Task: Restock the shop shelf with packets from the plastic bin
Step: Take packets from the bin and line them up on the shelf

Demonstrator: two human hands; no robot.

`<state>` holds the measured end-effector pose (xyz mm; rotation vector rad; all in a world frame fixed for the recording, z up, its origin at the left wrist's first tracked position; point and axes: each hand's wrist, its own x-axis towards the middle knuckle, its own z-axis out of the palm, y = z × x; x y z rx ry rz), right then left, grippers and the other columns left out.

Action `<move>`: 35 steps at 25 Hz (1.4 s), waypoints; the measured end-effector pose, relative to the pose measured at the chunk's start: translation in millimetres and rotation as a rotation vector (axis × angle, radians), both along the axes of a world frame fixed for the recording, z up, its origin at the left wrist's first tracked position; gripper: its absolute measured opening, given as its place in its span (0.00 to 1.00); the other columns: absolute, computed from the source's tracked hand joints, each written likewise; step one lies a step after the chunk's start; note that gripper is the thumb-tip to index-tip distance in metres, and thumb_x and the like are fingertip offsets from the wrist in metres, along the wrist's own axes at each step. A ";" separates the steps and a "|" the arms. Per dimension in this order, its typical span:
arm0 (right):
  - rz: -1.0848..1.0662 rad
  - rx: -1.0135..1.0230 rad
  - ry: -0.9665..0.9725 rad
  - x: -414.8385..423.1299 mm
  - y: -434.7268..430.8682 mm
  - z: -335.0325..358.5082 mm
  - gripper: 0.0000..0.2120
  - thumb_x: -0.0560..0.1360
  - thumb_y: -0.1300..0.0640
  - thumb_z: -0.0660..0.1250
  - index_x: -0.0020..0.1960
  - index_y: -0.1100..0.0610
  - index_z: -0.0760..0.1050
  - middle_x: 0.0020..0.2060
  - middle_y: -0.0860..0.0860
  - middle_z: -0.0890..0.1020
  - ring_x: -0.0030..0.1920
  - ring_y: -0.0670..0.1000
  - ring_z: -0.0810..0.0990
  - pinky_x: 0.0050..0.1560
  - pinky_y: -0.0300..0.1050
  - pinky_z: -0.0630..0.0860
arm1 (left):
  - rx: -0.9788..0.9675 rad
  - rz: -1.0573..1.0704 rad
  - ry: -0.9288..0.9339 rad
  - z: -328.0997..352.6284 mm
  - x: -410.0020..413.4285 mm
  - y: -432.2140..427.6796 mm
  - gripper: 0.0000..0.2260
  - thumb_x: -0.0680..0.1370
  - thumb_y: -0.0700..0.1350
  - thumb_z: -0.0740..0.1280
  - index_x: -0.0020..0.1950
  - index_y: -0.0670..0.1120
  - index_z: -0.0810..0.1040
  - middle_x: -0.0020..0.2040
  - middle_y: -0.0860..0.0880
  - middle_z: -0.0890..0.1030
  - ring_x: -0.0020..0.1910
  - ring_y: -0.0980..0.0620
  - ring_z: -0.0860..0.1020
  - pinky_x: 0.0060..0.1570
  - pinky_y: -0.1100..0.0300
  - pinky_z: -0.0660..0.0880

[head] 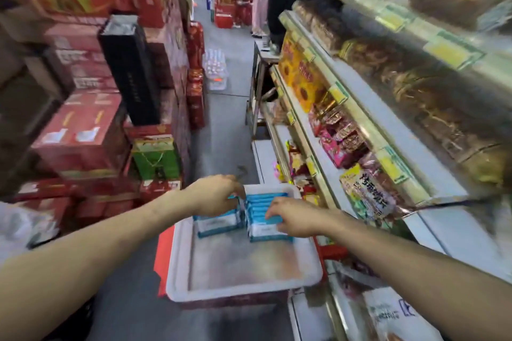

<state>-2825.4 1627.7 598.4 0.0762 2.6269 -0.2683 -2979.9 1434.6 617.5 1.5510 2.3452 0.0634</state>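
- So both of our hands are down in the white rectangular plastic bin [175, 257], at its far end. That's where the blue-and-white flat packets [260, 203] are, standing on edge in two rows side by side.
- The left hand [217, 196] is draped over the left row with its fingers curled down. It's too blurry to tell whether it's actually gripping anything.
- The right hand [295, 216] looks like it's pinching the right row, fingers on the top edges and thumb on the near face.
- The hands are close together but not touching, one per row.
- The bit that matters, we reckon: the packets' long edges run across from one hand to the other, and the pale metal shop shelf [410, 130] is out past the right hand and higher up. The right hand is nearer, so it's probably a lift and swing to that side.
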 end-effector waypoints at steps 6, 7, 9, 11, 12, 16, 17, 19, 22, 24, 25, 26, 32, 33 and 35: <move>-0.015 0.032 0.158 16.7 0.8 -46.8 0.17 0.76 0.57 0.67 0.63 0.49 0.79 0.59 0.50 0.71 0.62 0.53 0.73 0.60 0.52 0.75 | -0.234 -0.071 0.155 -78.8 6.6 -32.8 0.17 0.79 0.48 0.64 0.68 0.57 0.78 0.72 0.45 0.68 0.68 0.40 0.70 0.65 0.47 0.72; -0.003 0.039 0.163 16.9 -1.4 -48.8 0.15 0.76 0.56 0.67 0.62 0.48 0.79 0.57 0.49 0.70 0.61 0.53 0.72 0.59 0.52 0.75 | -0.226 -0.073 0.183 -86.5 6.9 -35.6 0.17 0.78 0.47 0.64 0.67 0.57 0.78 0.73 0.45 0.66 0.68 0.40 0.69 0.64 0.46 0.72; 0.018 0.048 0.147 17.5 -8.5 -53.7 0.13 0.76 0.55 0.68 0.60 0.46 0.80 0.55 0.49 0.68 0.59 0.53 0.71 0.56 0.51 0.74 | -0.156 -0.053 0.222 -96.6 7.3 -39.1 0.18 0.76 0.46 0.65 0.65 0.58 0.79 0.72 0.45 0.66 0.67 0.40 0.69 0.61 0.45 0.74; 0.033 0.056 0.108 19.7 -15.0 -59.6 0.14 0.77 0.55 0.68 0.60 0.44 0.79 0.56 0.50 0.68 0.58 0.54 0.71 0.57 0.52 0.74 | -0.098 -0.029 0.238 -102.7 5.6 -41.3 0.17 0.75 0.45 0.66 0.62 0.58 0.80 0.70 0.45 0.67 0.65 0.39 0.69 0.58 0.45 0.75; 0.045 0.062 0.083 21.6 -16.9 -63.4 0.14 0.77 0.55 0.68 0.62 0.44 0.79 0.58 0.51 0.69 0.59 0.55 0.70 0.59 0.52 0.73 | -0.084 -0.024 0.233 -105.4 4.7 -42.0 0.16 0.75 0.45 0.66 0.61 0.58 0.80 0.68 0.45 0.68 0.64 0.40 0.70 0.57 0.45 0.75; -0.026 -0.022 0.015 23.1 -22.6 -76.1 0.14 0.80 0.56 0.66 0.63 0.45 0.78 0.60 0.49 0.70 0.61 0.52 0.72 0.55 0.47 0.71 | -0.079 -0.033 0.147 -120.6 3.4 -43.7 0.07 0.79 0.50 0.67 0.56 0.58 0.79 0.60 0.47 0.71 0.55 0.41 0.76 0.54 0.46 0.77; -0.057 -0.060 0.005 22.1 -24.5 -78.2 0.13 0.80 0.58 0.66 0.62 0.46 0.78 0.60 0.49 0.70 0.60 0.52 0.73 0.54 0.45 0.72 | -0.092 -0.029 0.102 -123.7 3.0 -43.9 0.06 0.79 0.50 0.67 0.56 0.58 0.79 0.60 0.48 0.71 0.53 0.41 0.77 0.54 0.46 0.78; -0.082 -0.105 -0.017 20.6 -29.1 -81.0 0.13 0.80 0.60 0.67 0.59 0.45 0.76 0.61 0.49 0.69 0.58 0.52 0.75 0.54 0.47 0.77 | -0.109 -0.012 0.010 -125.8 1.0 -43.8 0.11 0.79 0.44 0.67 0.57 0.58 0.79 0.64 0.48 0.71 0.54 0.42 0.80 0.56 0.47 0.79; -0.115 -0.157 -0.044 18.7 -29.6 -75.0 0.19 0.79 0.62 0.67 0.63 0.42 0.75 0.62 0.48 0.71 0.60 0.51 0.75 0.58 0.52 0.79 | -0.114 -0.025 -0.132 -113.3 -1.6 -42.7 0.22 0.77 0.36 0.64 0.65 0.57 0.80 0.70 0.49 0.75 0.66 0.45 0.77 0.64 0.50 0.76; -0.117 -0.177 -0.050 15.5 -26.8 -58.3 0.23 0.79 0.64 0.66 0.68 0.42 0.76 0.63 0.48 0.74 0.62 0.52 0.75 0.62 0.53 0.77 | -0.109 -0.044 -0.200 -93.1 -7.4 -41.2 0.23 0.76 0.36 0.64 0.67 0.55 0.81 0.69 0.54 0.79 0.67 0.50 0.77 0.67 0.56 0.73; -0.112 -0.179 -0.043 13.5 -24.1 -45.6 0.24 0.79 0.64 0.66 0.69 0.42 0.76 0.64 0.49 0.76 0.64 0.52 0.75 0.64 0.52 0.75 | -0.097 -0.054 -0.226 -78.4 -11.2 -39.7 0.22 0.77 0.36 0.65 0.67 0.55 0.82 0.68 0.56 0.80 0.66 0.53 0.77 0.67 0.59 0.72; -0.110 -0.181 -0.033 11.1 -20.1 -30.0 0.25 0.79 0.64 0.66 0.70 0.42 0.76 0.66 0.49 0.76 0.65 0.52 0.74 0.66 0.50 0.73 | -0.074 -0.069 -0.243 -61.5 -16.6 -36.8 0.21 0.78 0.37 0.66 0.66 0.55 0.82 0.67 0.58 0.80 0.65 0.56 0.78 0.67 0.61 0.71; -0.202 -0.175 0.174 12.9 26.6 125.8 0.26 0.79 0.64 0.66 0.70 0.39 0.76 0.64 0.41 0.76 0.62 0.43 0.73 0.62 0.40 0.70 | 0.126 -0.245 -0.240 83.5 -57.1 29.0 0.21 0.81 0.41 0.69 0.67 0.65 0.80 0.63 0.61 0.81 0.57 0.62 0.79 0.61 0.63 0.75; -0.215 -0.145 0.218 19.7 40.5 160.1 0.26 0.79 0.64 0.67 0.70 0.38 0.76 0.64 0.40 0.76 0.62 0.43 0.73 0.62 0.41 0.70 | 0.159 -0.299 -0.224 115.8 -60.2 49.1 0.22 0.81 0.42 0.69 0.68 0.67 0.78 0.63 0.62 0.80 0.57 0.63 0.78 0.61 0.63 0.75; -0.239 -0.049 0.309 39.0 73.6 226.7 0.26 0.78 0.62 0.69 0.70 0.38 0.76 0.63 0.41 0.77 0.61 0.44 0.74 0.63 0.42 0.70 | 0.227 -0.433 -0.173 179.3 -61.2 93.3 0.24 0.82 0.42 0.68 0.70 0.68 0.75 0.60 0.66 0.76 0.57 0.64 0.77 0.57 0.67 0.74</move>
